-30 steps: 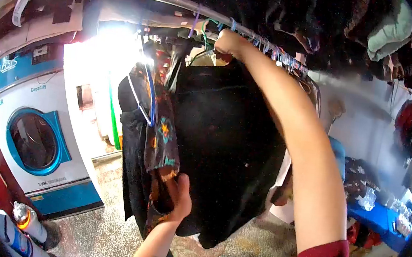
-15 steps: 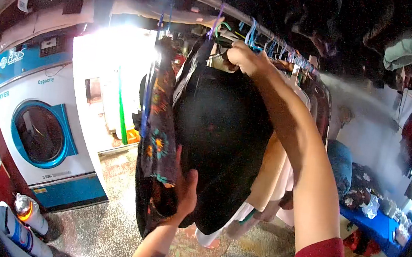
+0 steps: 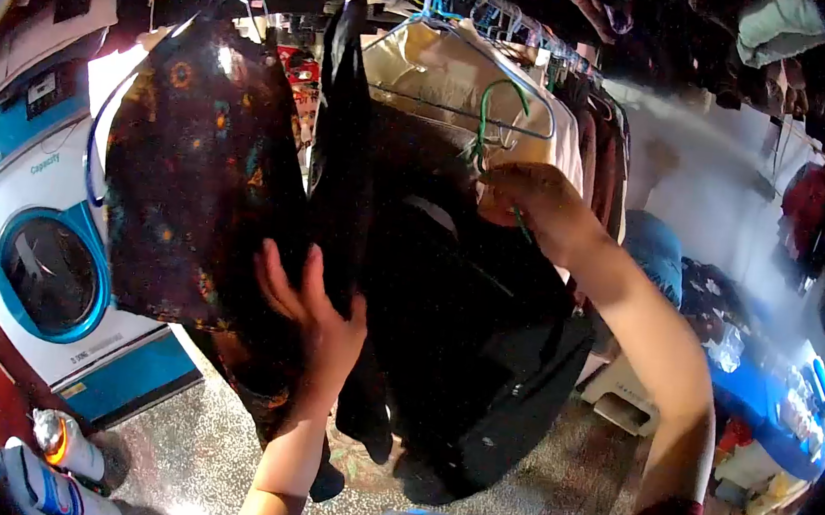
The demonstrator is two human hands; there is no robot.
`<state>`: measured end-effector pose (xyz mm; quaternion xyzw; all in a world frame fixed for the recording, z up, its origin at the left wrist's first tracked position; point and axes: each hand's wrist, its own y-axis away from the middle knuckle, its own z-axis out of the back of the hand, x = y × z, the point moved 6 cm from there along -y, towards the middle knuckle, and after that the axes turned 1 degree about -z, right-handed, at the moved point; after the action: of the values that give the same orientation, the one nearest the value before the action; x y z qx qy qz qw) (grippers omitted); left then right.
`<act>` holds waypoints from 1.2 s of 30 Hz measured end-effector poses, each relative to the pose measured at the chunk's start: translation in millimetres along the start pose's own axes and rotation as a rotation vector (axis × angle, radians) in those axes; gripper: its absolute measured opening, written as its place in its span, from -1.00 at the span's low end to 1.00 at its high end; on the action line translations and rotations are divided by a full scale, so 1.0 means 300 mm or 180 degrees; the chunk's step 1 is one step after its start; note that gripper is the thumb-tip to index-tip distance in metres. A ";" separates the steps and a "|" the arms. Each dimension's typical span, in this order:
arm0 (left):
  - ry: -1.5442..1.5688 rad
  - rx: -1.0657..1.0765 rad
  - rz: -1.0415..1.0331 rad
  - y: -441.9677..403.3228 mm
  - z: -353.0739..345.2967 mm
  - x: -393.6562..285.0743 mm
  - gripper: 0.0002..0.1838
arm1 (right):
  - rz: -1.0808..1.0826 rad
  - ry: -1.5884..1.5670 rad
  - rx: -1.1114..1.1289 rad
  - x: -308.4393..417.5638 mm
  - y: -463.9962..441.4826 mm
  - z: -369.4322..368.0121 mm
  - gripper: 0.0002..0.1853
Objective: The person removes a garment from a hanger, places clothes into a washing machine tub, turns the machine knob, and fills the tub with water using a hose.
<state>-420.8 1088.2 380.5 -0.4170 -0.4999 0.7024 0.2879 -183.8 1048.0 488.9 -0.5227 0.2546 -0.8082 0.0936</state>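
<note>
My right hand (image 3: 529, 204) is closed around the neck of a green hanger (image 3: 488, 115), whose hook sticks up above the fingers. A black garment (image 3: 467, 314) hangs from that hanger, lowered in front of the rail. My left hand (image 3: 315, 323) has its fingers spread, lying against a dark floral garment (image 3: 191, 164) beside a narrow black garment (image 3: 341, 99). Both of those hang from the rail. Behind my right hand, a blue wire hanger (image 3: 549, 106) carries a cream garment (image 3: 433, 64).
A metal rail (image 3: 489, 4) with several hung clothes runs overhead. At left stands a white and blue dryer (image 3: 54, 270), with containers (image 3: 71, 443) on the speckled floor. At right, a blue surface (image 3: 761, 385) bears cloth and plastic.
My right hand has come down from the rail with the green hanger and black garment. The dark floral garment has swung left, facing me more, with my left hand against it.
</note>
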 end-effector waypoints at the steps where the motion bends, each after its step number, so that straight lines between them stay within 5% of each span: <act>1: 0.0006 0.0091 0.0096 -0.003 -0.012 0.005 -0.10 | -0.0093 0.0114 0.0066 -0.011 -0.018 0.028 -0.78; 5: 0.0532 0.0179 0.0360 0.024 -0.007 0.014 -0.10 | 0.0223 0.0397 0.0203 0.129 -0.055 0.002 -0.77; 7: 0.0547 0.0132 0.0318 0.071 -0.010 0.052 -0.13 | -0.0268 0.0181 -0.0181 0.133 -0.113 -0.009 -0.80; 9: 0.0545 0.0078 0.0283 0.108 0.007 0.083 -0.16 | 0.0367 0.0115 0.0539 0.162 -0.212 -0.036 -0.85; 10: 0.0608 0.0029 0.0240 0.119 0.023 0.091 -0.19 | -0.0424 0.0164 -0.0111 0.064 -0.321 0.004 -0.90; 11: 0.0670 -0.0024 0.0197 0.128 0.038 0.096 -0.22 | -0.0387 0.0166 -0.0085 0.054 -0.379 -0.002 -0.90; 16: 0.0364 -0.0053 -0.0013 0.128 0.113 0.104 -0.25 | -0.0112 -0.0854 0.0785 0.062 -0.569 -0.111 -0.91; 18: 0.0146 0.0279 0.0448 0.139 0.099 0.161 -0.30 | -0.0219 -0.0350 0.0203 0.032 -0.547 -0.117 -0.81; 21: 0.0255 0.0500 0.0941 0.128 0.123 0.161 -0.34 | -0.0114 -0.0701 -0.0322 0.047 -0.288 -0.146 -0.70; 22: 0.0276 0.0530 0.0959 0.114 0.132 0.126 -0.34 | 0.0227 -0.0254 -0.0695 -0.137 -0.294 -0.072 -0.69; 24: 0.0556 -0.0359 0.0409 0.090 0.195 0.009 -0.37 | 0.0368 0.0060 -0.1020 -0.277 -0.135 -0.005 -0.68; 25: 0.0597 -0.0298 0.0431 0.137 0.184 0.009 -0.37 | 0.0215 -0.0076 -0.0996 -0.191 0.011 -0.028 -0.68; 28: 0.2179 0.0446 -0.1126 0.249 0.146 -0.170 -0.45 | 0.0074 -0.0111 -0.0982 -0.032 0.342 -0.040 -0.66; 31: 0.2237 0.0751 -0.1123 0.174 -0.010 -0.396 -0.46 | -0.0524 -0.0124 -0.1366 -0.019 0.584 0.053 -0.70; 33: 0.1576 0.0681 -0.0429 0.163 -0.135 -0.445 -0.37 | -0.0600 -0.0153 -0.1432 0.037 0.729 0.101 -0.71; 36: 0.1849 0.0592 0.0001 0.222 -0.281 -0.452 -0.27 | -0.0570 0.0136 -0.1724 0.130 0.921 0.186 -0.70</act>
<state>-280.3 993.4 345.3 -0.5724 -0.3302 0.5965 0.4556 -182.9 778.6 397.3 -0.5319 0.4160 -0.7266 -0.1266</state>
